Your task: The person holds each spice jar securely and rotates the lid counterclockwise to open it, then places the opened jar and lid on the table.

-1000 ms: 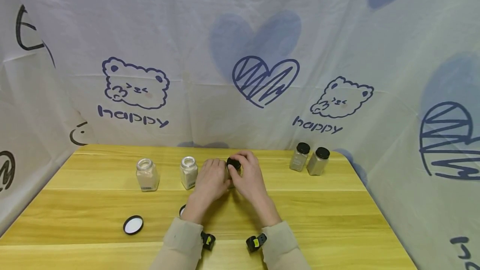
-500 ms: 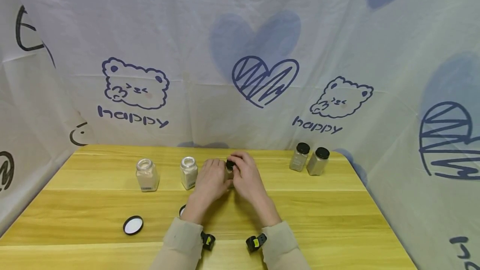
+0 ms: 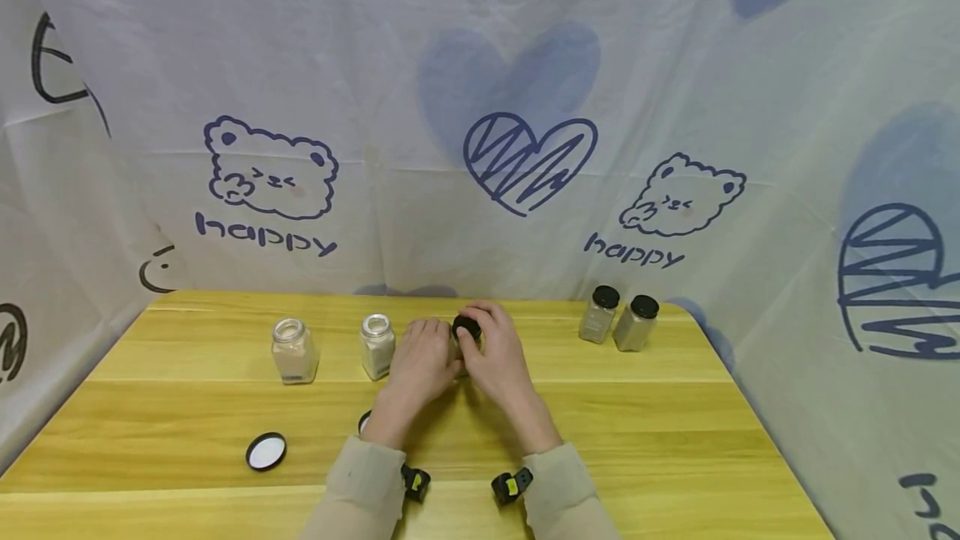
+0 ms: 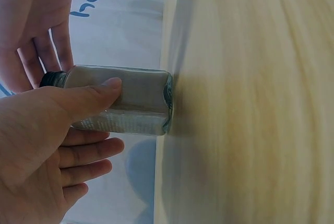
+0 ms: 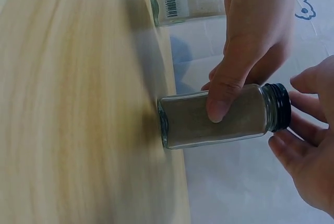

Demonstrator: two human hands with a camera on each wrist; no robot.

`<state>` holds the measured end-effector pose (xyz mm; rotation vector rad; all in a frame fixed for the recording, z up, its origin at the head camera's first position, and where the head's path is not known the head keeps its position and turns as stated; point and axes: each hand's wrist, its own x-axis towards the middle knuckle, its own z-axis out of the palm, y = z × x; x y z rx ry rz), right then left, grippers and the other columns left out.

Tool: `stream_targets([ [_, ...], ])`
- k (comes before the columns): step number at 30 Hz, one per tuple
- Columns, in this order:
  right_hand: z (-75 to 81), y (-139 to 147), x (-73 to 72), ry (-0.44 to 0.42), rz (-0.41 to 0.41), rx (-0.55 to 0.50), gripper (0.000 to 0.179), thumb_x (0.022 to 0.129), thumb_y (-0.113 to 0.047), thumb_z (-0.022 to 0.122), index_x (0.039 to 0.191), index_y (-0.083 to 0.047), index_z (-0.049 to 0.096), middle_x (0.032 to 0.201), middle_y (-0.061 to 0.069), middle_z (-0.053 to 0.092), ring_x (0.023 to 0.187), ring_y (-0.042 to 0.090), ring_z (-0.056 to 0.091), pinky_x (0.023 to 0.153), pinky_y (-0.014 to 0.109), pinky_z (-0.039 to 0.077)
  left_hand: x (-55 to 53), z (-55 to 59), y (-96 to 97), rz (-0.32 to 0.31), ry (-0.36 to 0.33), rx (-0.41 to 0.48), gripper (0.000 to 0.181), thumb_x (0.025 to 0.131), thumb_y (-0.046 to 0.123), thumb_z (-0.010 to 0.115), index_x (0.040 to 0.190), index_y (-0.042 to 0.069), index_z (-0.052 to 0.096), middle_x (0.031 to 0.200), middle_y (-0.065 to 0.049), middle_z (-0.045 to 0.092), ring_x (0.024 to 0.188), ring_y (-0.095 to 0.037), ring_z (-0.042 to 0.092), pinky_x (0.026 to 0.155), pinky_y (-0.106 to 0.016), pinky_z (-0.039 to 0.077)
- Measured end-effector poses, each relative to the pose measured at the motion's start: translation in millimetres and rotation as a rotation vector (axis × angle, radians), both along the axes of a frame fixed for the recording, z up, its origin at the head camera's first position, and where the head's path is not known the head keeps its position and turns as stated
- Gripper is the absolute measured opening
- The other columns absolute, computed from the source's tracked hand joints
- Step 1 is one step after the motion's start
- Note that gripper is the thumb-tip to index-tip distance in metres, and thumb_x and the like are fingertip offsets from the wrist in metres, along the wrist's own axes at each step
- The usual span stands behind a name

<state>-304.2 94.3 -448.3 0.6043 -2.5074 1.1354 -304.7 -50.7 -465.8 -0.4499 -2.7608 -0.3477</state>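
Note:
A square glass jar of greyish powder (image 5: 240, 122) stands upright on the table, in front of the person. My left hand (image 3: 423, 361) grips its body, thumb along the near side in the left wrist view. At the jar's top, the thumb and fingers of my right hand (image 3: 501, 357) curl around the black lid (image 3: 467, 327). That lid sits on the jar's neck. Left of the hands, two uncapped jars with pale contents stand apart: the nearer-to-hand jar (image 3: 378, 348) and the far-left jar (image 3: 295, 354).
An upturned black lid with a white liner (image 3: 266, 451) lies at the front left of the wooden table (image 3: 645, 440). Another lid (image 3: 365, 421) is partly hidden by the left wrist. Two black-capped jars, one (image 3: 597, 319) beside the other (image 3: 636, 325), stand at the back right.
The right hand's fingers have turned about the lid and back, so more of the lid's top shows now than half a second ago. The left hand and jar keep their place.

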Motion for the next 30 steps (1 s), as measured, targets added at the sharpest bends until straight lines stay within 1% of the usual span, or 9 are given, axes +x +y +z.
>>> stream_targets([
  [4,-2.3,0.4,0.3,0.024,-0.03,0.008,0.03,0.101,-0.016,0.068,0.128,-0.002,0.069,0.136,0.014,0.058,0.129,0.035,0.054,0.105,0.05,0.052,0.2,-0.4,0.0,-0.003,0.004,0.002,0.041,0.085,0.024,0.086,0.107,-0.004,0.066,0.105,-0.017,0.068,0.108,-0.037,0.062,0.109,-0.049,0.047],
  [10,-1.7,0.2,0.3,0.019,-0.03,0.025,0.027,0.1,-0.014,0.07,0.125,-0.003,0.072,0.133,0.013,0.058,0.126,0.033,0.055,0.104,0.047,0.053,0.3,0.1,0.2,0.001,-0.006,0.001,0.042,0.086,0.026,0.086,0.108,-0.005,0.066,0.104,-0.017,0.068,0.107,-0.037,0.062,0.109,-0.049,0.047],
  [17,0.3,-1.2,0.6,0.017,-0.006,0.057,0.027,0.102,-0.006,0.064,0.128,-0.002,0.07,0.137,0.012,0.059,0.129,0.033,0.055,0.105,0.048,0.053,-0.4,-0.1,0.6,0.007,-0.014,-0.003,0.045,0.088,0.03,0.084,0.11,-0.005,0.066,0.104,-0.017,0.067,0.107,-0.037,0.062,0.109,-0.048,0.047],
  [20,0.2,-1.3,-0.1,0.013,0.016,0.069,0.029,0.103,-0.002,0.06,0.13,-0.001,0.069,0.139,0.011,0.059,0.132,0.032,0.055,0.108,0.047,0.051,-0.5,-0.3,0.6,0.008,-0.016,-0.002,0.048,0.089,0.032,0.084,0.113,-0.005,0.066,0.105,-0.017,0.067,0.108,-0.037,0.062,0.109,-0.048,0.047],
  [26,0.1,-0.9,-1.5,0.011,0.061,0.051,0.033,0.102,0.004,0.053,0.131,0.0,0.068,0.141,0.01,0.059,0.133,0.03,0.056,0.111,0.044,0.049,-0.8,-0.7,0.8,0.013,-0.022,-0.005,0.05,0.089,0.035,0.084,0.113,-0.005,0.066,0.105,-0.016,0.067,0.109,-0.036,0.062,0.11,-0.048,0.046],
  [30,0.4,-1.2,-1.4,0.011,0.072,0.036,0.034,0.102,0.003,0.052,0.132,0.001,0.067,0.143,0.012,0.058,0.134,0.031,0.056,0.111,0.046,0.049,-0.4,0.5,1.2,0.012,-0.028,0.008,0.049,0.088,0.033,0.084,0.113,-0.006,0.066,0.105,-0.017,0.067,0.109,-0.037,0.062,0.109,-0.048,0.046],
])
